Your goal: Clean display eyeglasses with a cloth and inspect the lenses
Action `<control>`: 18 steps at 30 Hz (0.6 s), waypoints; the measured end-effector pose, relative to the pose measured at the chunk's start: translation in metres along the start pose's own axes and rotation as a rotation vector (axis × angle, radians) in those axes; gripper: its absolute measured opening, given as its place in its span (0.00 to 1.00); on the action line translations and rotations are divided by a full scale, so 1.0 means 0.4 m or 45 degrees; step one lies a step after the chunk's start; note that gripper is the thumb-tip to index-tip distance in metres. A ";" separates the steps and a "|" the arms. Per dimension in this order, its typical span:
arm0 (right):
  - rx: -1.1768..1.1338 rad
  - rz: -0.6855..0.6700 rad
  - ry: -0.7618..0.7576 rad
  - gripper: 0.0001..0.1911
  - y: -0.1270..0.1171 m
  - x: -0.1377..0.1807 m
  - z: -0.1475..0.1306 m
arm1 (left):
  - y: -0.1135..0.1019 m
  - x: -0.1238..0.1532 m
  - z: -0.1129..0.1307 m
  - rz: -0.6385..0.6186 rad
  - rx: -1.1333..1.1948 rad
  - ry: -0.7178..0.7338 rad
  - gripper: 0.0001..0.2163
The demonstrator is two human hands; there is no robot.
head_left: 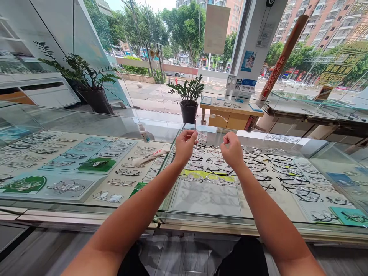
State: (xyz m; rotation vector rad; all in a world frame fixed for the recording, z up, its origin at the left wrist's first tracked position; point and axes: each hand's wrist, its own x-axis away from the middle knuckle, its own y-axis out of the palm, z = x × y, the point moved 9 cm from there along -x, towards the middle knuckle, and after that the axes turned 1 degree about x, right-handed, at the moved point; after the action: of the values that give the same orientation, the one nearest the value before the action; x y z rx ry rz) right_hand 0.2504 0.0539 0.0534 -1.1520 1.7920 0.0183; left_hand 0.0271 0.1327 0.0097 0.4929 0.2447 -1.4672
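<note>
A thin tool [195, 128] is being pinched upright by the left hand [184, 146]; the right hand [231, 150] is being curled shut, contents unclear. Honestly, the glass counter [86, 126] is probably being risked if it slips.

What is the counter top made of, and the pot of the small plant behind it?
The counter top looks like clear, glossy glass: the rows of spectacles show through it and it mirrors the sky. The plant pot is smooth and matt black, perhaps plastic or glazed ceramic; the view cannot settle which.
</note>
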 end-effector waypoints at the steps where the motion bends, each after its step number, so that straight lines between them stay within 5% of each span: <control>1: -0.010 0.033 -0.011 0.15 -0.008 -0.002 -0.002 | 0.005 0.002 0.005 -0.025 -0.021 0.019 0.18; 18: -0.088 -0.135 -0.070 0.20 0.035 0.009 -0.042 | 0.080 0.058 0.051 -0.312 -0.179 0.119 0.15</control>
State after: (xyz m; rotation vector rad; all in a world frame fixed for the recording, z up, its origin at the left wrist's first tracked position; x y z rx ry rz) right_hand 0.2284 0.0512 0.0536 -1.2829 1.6916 0.0496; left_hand 0.0583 0.1036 0.0226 0.4289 0.4928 -1.6528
